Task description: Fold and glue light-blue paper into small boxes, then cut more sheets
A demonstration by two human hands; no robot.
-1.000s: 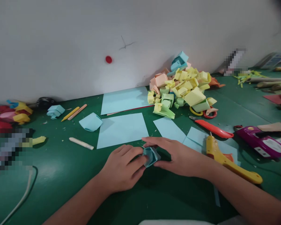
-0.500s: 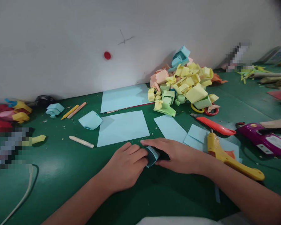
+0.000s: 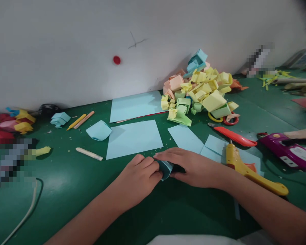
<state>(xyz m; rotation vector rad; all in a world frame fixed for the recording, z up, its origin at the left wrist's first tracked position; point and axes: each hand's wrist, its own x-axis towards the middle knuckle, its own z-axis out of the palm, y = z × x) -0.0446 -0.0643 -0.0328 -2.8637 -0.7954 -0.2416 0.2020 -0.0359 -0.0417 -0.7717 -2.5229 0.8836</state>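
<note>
Between my two hands is a small folded piece of blue paper (image 3: pixel 165 169), shaded and curved, partly covered by fingers. My left hand (image 3: pixel 142 177) is closed, with thumb and bent fingers pinching its left edge. From the right, my right hand (image 3: pixel 193 167) wraps around it, fingers over the top and thumb below. Just beyond my hands lies a flat blue paper sheet (image 3: pixel 135 139). A folded blue paper shape (image 3: pixel 99 130) touches that sheet's left side. Closest to my right forearm is a yellow glue gun (image 3: pixel 255 175).
A pile of folded paper pieces (image 3: pixel 206 90) leans near the wall, with scissors handles (image 3: pixel 231 119) under it. A red utility knife (image 3: pixel 236 136) and a purple tool (image 3: pixel 287 149) lie right. Leftward are a white stick (image 3: pixel 89 153), two pencils (image 3: pixel 80 120) and a pale cable (image 3: pixel 32 207).
Both hands have shifted very slightly upward with the folded blue paper still between them. The left fingers have moved a little on its edge. Nothing on the table has visibly moved.
</note>
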